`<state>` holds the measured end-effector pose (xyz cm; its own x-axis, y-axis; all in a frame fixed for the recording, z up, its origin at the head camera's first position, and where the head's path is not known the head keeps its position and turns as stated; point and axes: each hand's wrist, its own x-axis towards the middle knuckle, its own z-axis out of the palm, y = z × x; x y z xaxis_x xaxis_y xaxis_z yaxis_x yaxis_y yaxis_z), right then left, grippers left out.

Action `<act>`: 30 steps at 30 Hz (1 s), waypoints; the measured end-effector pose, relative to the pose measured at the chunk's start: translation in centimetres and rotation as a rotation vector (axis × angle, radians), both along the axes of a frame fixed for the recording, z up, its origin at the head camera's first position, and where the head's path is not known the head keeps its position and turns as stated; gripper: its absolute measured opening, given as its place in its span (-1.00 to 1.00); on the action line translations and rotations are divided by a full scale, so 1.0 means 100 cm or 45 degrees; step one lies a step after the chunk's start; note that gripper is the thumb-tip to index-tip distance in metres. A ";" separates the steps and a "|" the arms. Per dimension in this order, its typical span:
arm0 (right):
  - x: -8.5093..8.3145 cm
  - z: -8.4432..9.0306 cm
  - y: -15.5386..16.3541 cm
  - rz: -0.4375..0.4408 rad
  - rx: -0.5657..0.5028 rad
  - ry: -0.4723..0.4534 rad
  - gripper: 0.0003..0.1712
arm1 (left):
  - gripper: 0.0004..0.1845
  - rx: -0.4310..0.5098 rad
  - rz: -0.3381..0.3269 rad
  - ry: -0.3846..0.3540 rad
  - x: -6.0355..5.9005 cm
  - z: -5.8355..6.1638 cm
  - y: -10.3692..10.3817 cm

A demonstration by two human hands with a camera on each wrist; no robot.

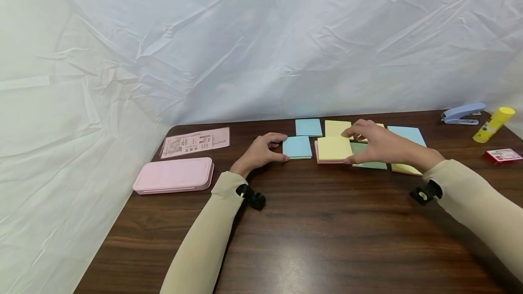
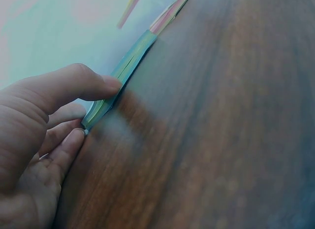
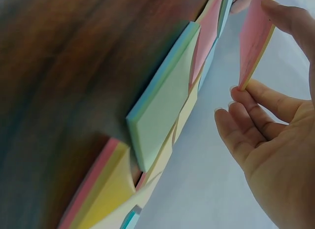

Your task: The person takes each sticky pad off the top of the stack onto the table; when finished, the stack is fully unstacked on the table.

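My left hand (image 1: 261, 151) holds the left side of a light blue sticky note pad (image 1: 297, 145), thumb at its near corner and fingertips farther back. In the left wrist view, layered green-yellow sheets show along the pad's edge. My right hand (image 1: 377, 142) pinches a yellow sticky note pad (image 1: 334, 148) between thumb and fingers. The right wrist view shows the pad's pink underside (image 3: 253, 39), raised above a pink pad (image 3: 209, 34) on the table. Beside that lies a green pad (image 3: 162, 98) with a blue lower layer, partly covered by my right hand in the head view.
More pads stand behind, blue (image 1: 308, 127) and yellow (image 1: 337, 127); blue (image 1: 408, 134) and yellow (image 1: 404, 169) ones lie rightward. A pink case (image 1: 173, 175) and printed pink sheet (image 1: 196, 143) are left. Far right are a stapler (image 1: 461, 113), yellow tube (image 1: 492, 126) and small red box (image 1: 503, 154).
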<state>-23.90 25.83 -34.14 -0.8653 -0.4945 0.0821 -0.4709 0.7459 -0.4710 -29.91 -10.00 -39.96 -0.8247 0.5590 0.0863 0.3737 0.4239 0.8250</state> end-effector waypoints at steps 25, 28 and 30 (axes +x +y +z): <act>0.042 -0.017 -0.002 0.106 0.016 0.002 -0.20 | -0.28 0.010 -0.005 0.012 0.000 -0.002 -0.001; 0.045 -0.018 -0.002 0.115 0.017 0.008 -0.18 | -0.28 0.005 -0.007 0.016 0.000 -0.002 -0.001; 0.046 -0.020 -0.003 0.123 0.018 0.024 -0.18 | -0.28 0.002 -0.009 0.020 -0.001 -0.002 -0.001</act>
<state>-19.32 25.55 -36.14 -0.8118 -0.5768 0.0906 -0.5498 0.7031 -0.4509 -30.00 -10.08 -40.15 -0.8192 0.5646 0.1003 0.3897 0.4198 0.8197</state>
